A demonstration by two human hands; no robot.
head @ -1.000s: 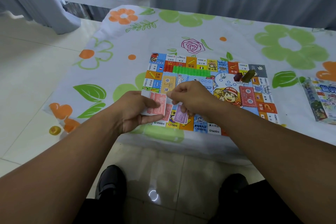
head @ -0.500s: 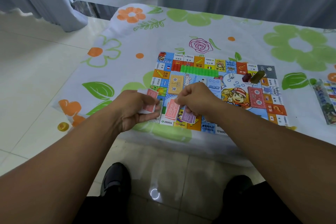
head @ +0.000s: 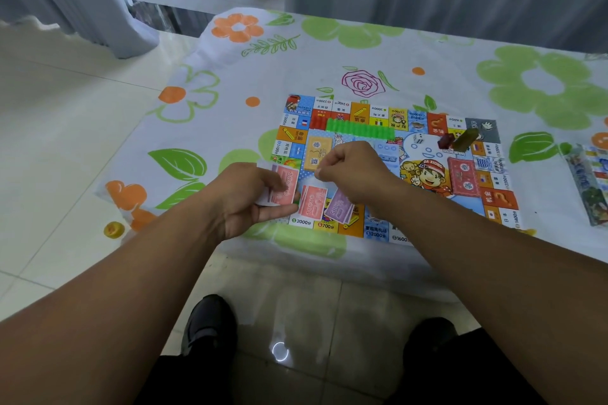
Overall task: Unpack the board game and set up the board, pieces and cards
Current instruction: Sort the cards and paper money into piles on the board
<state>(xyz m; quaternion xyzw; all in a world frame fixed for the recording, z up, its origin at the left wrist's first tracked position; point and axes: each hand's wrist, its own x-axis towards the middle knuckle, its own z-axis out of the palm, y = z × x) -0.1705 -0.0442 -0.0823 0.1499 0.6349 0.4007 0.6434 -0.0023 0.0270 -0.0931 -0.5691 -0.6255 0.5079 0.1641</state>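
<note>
From my remote seat I see the left hand point(head: 246, 199) at the near left corner of the board point(head: 424, 174), thumb on top and fingers curled beneath a stack of pink notes point(head: 285, 188), which it grips tilted slightly over the board's edge. The right hand point(head: 357, 171) hovers just beside it over the board, fingers curled inward with thumb and forefinger tips together; I cannot tell whether they pinch a thin note or nothing.

Directly below the right hand, two small piles lie flat on the near row of squares: a pink pile point(head: 312, 205) and, touching its right side, a purple pile point(head: 339, 209).

Further in, a yellow card deck point(head: 316, 152) sits left of the right hand's knuckles, and a red card deck point(head: 464, 176) lies on the board's right side. A green row of houses point(head: 360, 129) runs along the far edge, and near the far right corner a dark red piece point(head: 444, 141) stands against an olive piece point(head: 465, 139).

The board lies on a floral tablecloth point(head: 362, 52). The game box point(head: 589, 184) rests well apart at the right edge.
</note>
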